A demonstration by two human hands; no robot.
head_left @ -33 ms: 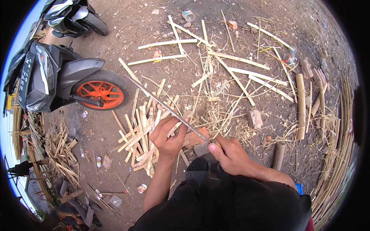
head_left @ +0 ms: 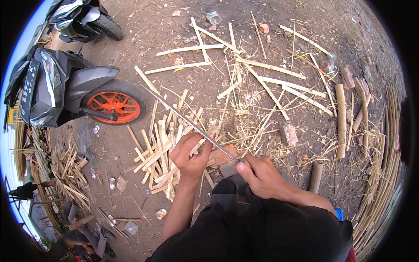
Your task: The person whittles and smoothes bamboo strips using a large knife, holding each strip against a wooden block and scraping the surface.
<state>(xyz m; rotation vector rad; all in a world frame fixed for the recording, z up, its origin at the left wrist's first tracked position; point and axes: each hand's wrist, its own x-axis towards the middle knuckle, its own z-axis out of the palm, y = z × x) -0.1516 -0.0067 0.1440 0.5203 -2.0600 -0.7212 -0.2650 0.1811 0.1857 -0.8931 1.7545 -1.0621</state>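
My right hand (head_left: 264,174) is closed around the handle of a long, narrow-looking knife (head_left: 183,118), seen nearly edge-on. Its blade slants up and left from that hand, past my left hand (head_left: 190,155), towards the motorbike wheel. Between the curled fingers and thumb of my left hand is a short piece of bamboo (head_left: 213,130), its tan end showing beside the blade. Whether the blade touches the piece I cannot tell. Just beyond and left of that hand lies a heap of split bamboo pieces (head_left: 162,146). A reddish brick (head_left: 221,154) lies below the blade, between my hands.
A grey motorbike (head_left: 65,87) with an orange wheel stands at left, another motorbike (head_left: 85,19) behind it. Bamboo strips (head_left: 273,68) and shavings litter the ground ahead. Long poles (head_left: 384,174) line the right side. Another person (head_left: 89,242) is at the lower left.
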